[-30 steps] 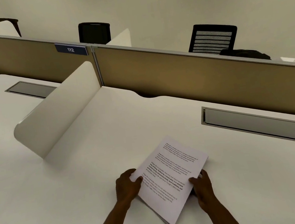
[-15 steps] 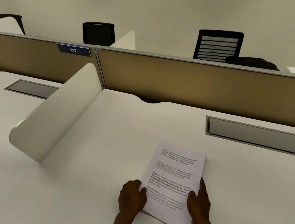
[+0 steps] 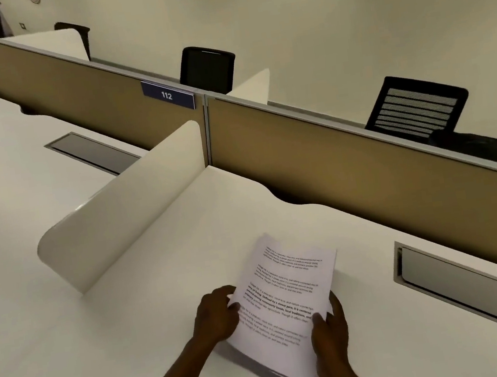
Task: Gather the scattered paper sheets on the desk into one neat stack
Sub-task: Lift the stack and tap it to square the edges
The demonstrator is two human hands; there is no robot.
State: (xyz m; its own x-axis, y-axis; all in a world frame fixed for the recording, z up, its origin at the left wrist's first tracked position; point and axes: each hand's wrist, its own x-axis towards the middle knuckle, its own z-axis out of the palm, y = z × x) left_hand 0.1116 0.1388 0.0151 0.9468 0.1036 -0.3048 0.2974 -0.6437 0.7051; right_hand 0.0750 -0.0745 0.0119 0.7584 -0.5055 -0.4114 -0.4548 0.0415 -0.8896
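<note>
A stack of printed paper sheets sits on the white desk, near its front edge, turned slightly clockwise. My left hand grips the stack's left edge, thumb on top. My right hand holds the right edge near the lower corner, with fingers curled over the top sheet. The lower sheets peek out a little along the bottom edge. No loose sheets show elsewhere on the desk.
A curved white divider stands to the left of the paper. A tan partition with a "112" tag runs along the back. Cable trays are set in the desk. Black chairs stand beyond.
The stack has turned a little more upright between my hands. My right hand slid up its right edge, and the view tilted up to show more of the wall.
</note>
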